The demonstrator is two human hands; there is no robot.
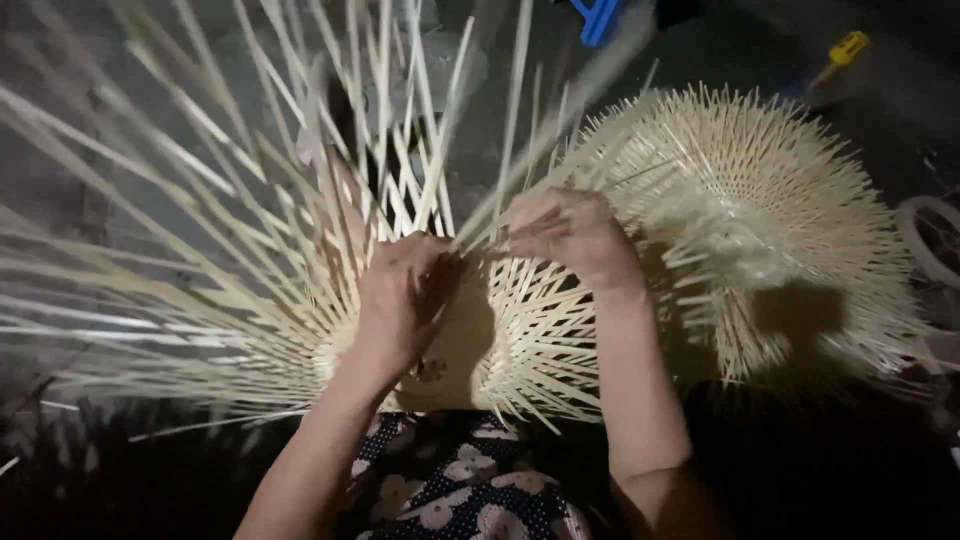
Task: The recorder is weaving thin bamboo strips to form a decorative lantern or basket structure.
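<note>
A half-woven bamboo basket (520, 340) rests on my lap, its long pale strips (190, 250) fanning out to the left and upward. My left hand (400, 290) presses on the woven part near the middle, fingers curled among the strips. Just right of it, my right hand (570, 235) pinches a bundle of strips that rises toward the top of the view. The weave under both hands is partly hidden.
A second woven bamboo piece with spiky strip ends (760, 220) lies on the dark floor at the right. A blue object (598, 18) and a yellow tool (845, 48) lie at the top. A pale ring (925, 235) sits at the right edge.
</note>
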